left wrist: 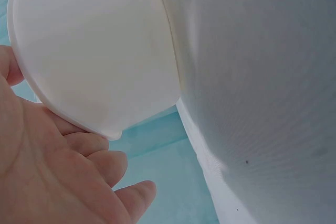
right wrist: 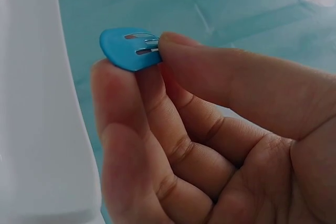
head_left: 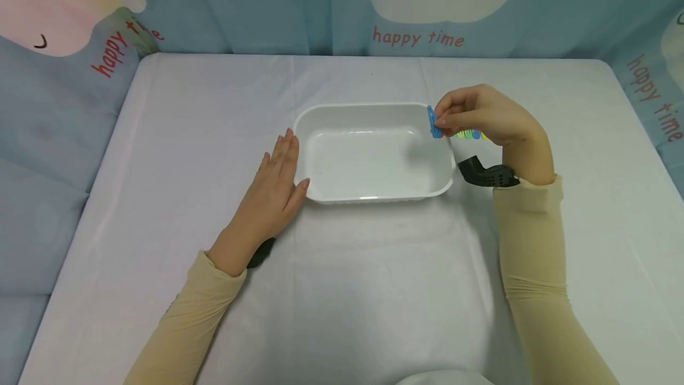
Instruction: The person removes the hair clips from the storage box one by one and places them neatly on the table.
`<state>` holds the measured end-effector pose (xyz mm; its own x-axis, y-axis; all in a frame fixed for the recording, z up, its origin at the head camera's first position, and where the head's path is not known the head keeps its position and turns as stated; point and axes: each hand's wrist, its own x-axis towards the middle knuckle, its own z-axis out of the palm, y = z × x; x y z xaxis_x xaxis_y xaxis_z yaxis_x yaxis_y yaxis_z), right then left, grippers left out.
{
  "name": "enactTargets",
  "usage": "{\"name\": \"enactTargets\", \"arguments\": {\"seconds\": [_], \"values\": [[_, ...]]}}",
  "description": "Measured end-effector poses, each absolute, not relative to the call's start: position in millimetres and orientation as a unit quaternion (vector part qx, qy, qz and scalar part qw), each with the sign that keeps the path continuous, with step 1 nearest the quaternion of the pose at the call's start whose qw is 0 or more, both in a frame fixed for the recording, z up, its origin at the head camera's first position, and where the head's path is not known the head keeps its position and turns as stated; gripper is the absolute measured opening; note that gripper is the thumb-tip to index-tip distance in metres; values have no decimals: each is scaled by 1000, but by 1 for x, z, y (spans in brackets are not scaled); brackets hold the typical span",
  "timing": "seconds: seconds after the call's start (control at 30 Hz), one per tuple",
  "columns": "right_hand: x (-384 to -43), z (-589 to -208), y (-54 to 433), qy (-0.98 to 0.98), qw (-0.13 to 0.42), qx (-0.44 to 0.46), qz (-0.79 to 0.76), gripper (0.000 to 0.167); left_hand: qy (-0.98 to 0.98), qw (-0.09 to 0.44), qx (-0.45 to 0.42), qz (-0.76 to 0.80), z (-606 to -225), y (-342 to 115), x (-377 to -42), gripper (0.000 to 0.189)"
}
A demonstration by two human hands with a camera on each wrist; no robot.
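A white rectangular tray (head_left: 374,165) with rounded corners stands on the table. My left hand (head_left: 272,186) lies along its left rim, fingers stretched out and touching the edge. In the left wrist view the palm (left wrist: 58,177) faces the tray's outer wall (left wrist: 100,51). Over the tray's far right corner, my right hand (head_left: 488,114) pinches a blue snap hair clip (head_left: 433,122) between thumb and fingertips. Slots in the clip (right wrist: 128,48) show in the right wrist view. Just right of the tray, several coloured clips (head_left: 470,134) lie in a row, partly hidden by the right hand.
A white cloth covers the table (head_left: 342,290). At the near edge, part of a white rounded object (head_left: 443,378) shows. Blue curtains (head_left: 278,5) with printed figures hang behind and beside the table. A black wrist device (head_left: 486,174) hangs by the right wrist.
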<state>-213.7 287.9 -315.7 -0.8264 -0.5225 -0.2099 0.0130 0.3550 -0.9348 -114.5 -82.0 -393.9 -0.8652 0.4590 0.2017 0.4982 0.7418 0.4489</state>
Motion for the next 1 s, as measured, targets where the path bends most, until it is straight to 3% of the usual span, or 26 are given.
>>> {"name": "enactTargets", "arguments": {"seconds": [1.0], "values": [[-215,-312,326,744,207,-65,-632,7,-933,42,-259,-247,-393,-81,-114,66]]}}
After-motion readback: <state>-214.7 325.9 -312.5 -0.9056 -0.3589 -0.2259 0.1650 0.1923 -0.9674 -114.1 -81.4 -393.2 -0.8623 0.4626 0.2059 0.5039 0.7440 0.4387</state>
